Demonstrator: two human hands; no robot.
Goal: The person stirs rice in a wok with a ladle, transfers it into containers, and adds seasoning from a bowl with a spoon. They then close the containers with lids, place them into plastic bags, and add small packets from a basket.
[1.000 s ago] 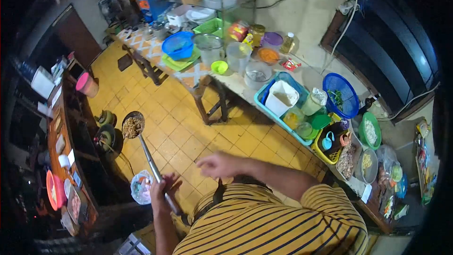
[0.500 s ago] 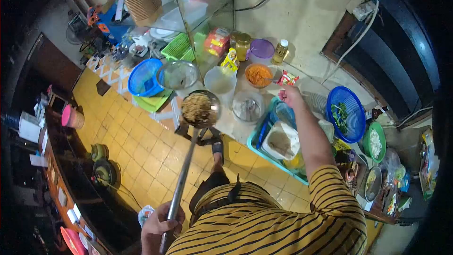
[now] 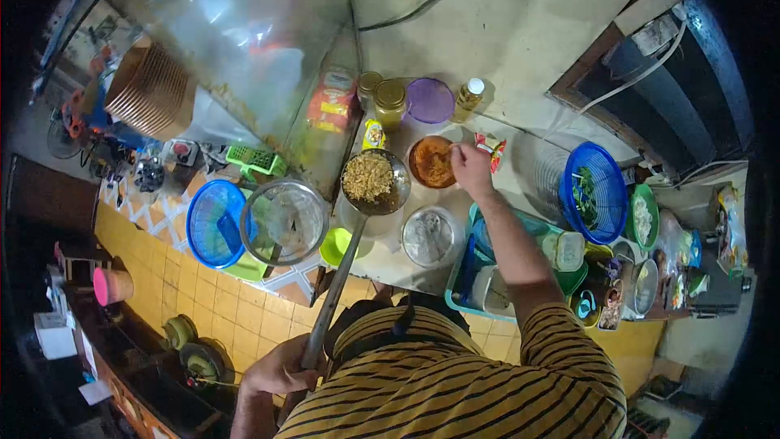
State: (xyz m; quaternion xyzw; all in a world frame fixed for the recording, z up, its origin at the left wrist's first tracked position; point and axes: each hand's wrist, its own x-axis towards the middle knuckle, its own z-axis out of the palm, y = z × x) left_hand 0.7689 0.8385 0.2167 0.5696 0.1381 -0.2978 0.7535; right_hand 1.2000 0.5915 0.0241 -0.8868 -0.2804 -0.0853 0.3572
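My left hand [image 3: 284, 370] is closed around the lower handle of a long-handled metal ladle [image 3: 398, 191]. Brown, grainy food that looks like fried rice [image 3: 368, 176] fills much of its bowl, which is held over the counter. At the right rim of a tub of orange-red paste [image 3: 432, 164], my right hand [image 3: 473, 169] is closed in a pinch, apparently on the spoon standing in the paste; the fingers hide most of it. A small red packet [image 3: 491, 149] lies just beyond that hand. Below the ladle is a translucent tub [image 3: 349, 218], partly covered.
Jars [image 3: 390, 104], a purple lid [image 3: 431, 100] and a capped bottle [image 3: 469, 99] line the wall. A lidded clear container [image 3: 429, 236] stands near the counter's front. Blue baskets [image 3: 597, 228] [image 3: 199, 223] sit at both sides, and a turquoise tray [image 3: 452, 280] is under my right forearm.
The ladle has moved forward and right, nearer the paste tub. My right hand has shifted from beside the packet to the tub's rim. The view has turned and moved closer to the counter.
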